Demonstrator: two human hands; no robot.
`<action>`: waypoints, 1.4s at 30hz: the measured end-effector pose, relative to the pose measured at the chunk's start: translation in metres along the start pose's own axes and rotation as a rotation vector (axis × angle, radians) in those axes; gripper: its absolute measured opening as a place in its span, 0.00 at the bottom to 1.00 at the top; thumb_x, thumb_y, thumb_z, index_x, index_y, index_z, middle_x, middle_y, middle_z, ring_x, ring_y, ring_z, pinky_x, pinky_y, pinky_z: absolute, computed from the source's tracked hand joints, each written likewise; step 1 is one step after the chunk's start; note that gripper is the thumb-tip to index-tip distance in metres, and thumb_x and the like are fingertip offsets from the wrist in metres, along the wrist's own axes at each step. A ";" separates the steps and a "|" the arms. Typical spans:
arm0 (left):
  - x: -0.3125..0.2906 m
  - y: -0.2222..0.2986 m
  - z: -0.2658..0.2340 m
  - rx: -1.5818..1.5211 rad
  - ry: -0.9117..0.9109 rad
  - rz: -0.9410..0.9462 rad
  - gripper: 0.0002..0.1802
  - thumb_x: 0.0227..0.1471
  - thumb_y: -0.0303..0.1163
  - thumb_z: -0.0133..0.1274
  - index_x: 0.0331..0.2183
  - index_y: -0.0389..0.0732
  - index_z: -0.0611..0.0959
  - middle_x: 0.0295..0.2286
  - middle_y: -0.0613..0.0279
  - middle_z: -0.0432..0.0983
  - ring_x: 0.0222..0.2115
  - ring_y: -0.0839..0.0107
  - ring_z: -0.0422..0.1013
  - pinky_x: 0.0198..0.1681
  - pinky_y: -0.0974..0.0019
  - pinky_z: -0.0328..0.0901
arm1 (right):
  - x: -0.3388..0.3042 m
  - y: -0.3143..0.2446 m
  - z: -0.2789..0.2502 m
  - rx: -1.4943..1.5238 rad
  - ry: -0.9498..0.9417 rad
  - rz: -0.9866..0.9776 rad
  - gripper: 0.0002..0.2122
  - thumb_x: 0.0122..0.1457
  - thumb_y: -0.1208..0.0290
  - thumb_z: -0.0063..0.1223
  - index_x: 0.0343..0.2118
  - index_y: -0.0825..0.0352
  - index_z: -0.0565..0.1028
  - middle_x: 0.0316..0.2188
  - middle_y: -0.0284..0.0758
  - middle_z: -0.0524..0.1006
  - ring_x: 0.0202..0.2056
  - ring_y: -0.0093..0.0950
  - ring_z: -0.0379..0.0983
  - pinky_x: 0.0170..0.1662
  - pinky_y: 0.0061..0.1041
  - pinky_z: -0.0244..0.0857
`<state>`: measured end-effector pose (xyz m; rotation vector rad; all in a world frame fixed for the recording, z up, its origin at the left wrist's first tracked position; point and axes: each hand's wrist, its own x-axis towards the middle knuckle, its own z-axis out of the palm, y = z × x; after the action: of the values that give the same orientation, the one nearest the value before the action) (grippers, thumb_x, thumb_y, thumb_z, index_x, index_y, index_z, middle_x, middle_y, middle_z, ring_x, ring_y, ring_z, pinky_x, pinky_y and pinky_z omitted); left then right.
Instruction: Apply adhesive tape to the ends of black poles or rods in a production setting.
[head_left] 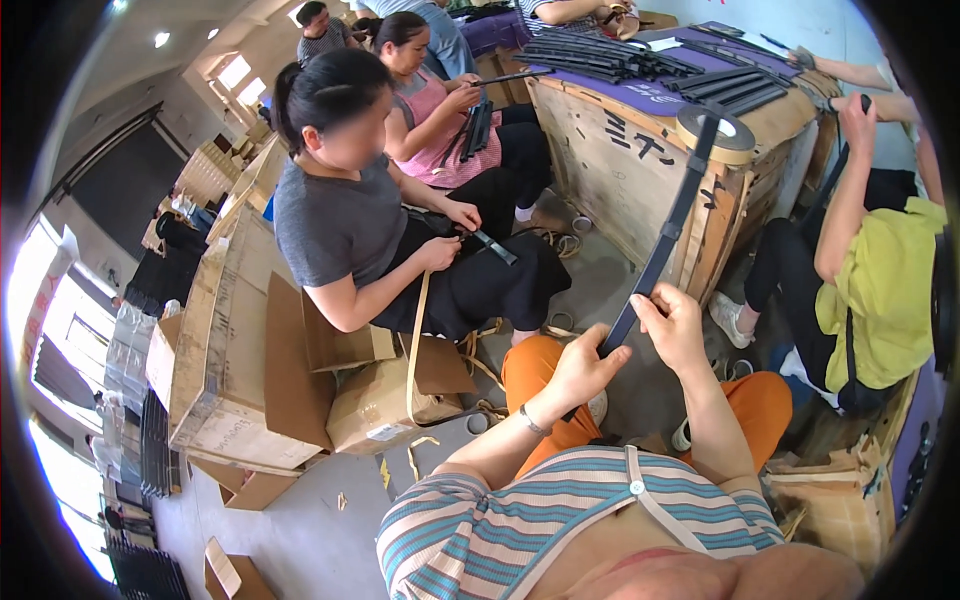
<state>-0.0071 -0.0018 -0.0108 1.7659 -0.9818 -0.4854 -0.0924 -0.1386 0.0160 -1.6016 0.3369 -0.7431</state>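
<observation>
A long flat black strip (665,240) slants up and away from me, with narrow bands across it. My left hand (583,375) is closed around its lower end, thumb along the strip. Just above, my right hand (672,325) pinches the same strip between thumb and fingers. In the picture the strip's far end overlaps a large roll of tan tape (735,142) at the crate's corner; whether they touch I cannot tell. What lies inside my left palm is partly hidden.
Ahead, a wooden crate (610,165) carries piles of black strips (600,58). A seated co-worker (345,220) in grey handles a dark piece at left; another in yellow (885,290) sits at right. Open cardboard boxes (385,405) stand at left, with tape scraps (480,350) on the floor.
</observation>
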 end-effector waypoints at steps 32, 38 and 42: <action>0.013 0.007 -0.040 -0.598 -0.257 -0.024 0.12 0.52 0.33 0.51 0.33 0.35 0.71 0.21 0.64 0.70 0.15 0.82 0.62 0.19 0.79 0.59 | -0.014 -0.019 -0.017 0.248 -0.093 -0.013 0.12 0.52 0.77 0.54 0.17 0.65 0.62 0.21 0.29 0.69 0.22 0.11 0.58 0.25 0.11 0.54; 0.013 0.008 -0.034 -0.657 -0.325 0.011 0.13 0.54 0.36 0.49 0.34 0.34 0.71 0.22 0.63 0.71 0.17 0.81 0.64 0.22 0.79 0.61 | -0.016 -0.026 -0.022 0.198 -0.067 -0.007 0.14 0.52 0.77 0.55 0.16 0.63 0.60 0.18 0.26 0.66 0.23 0.10 0.60 0.25 0.12 0.54; 0.013 0.009 -0.028 -0.687 -0.391 -0.004 0.15 0.56 0.39 0.45 0.36 0.35 0.72 0.24 0.62 0.72 0.20 0.80 0.66 0.26 0.78 0.63 | -0.015 -0.029 -0.023 0.327 -0.060 0.094 0.10 0.52 0.77 0.55 0.19 0.65 0.65 0.18 0.23 0.65 0.23 0.10 0.60 0.25 0.12 0.55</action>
<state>0.0168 0.0027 0.0097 1.0706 -0.9226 -1.0574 -0.1240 -0.1426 0.0400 -1.2880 0.2321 -0.6400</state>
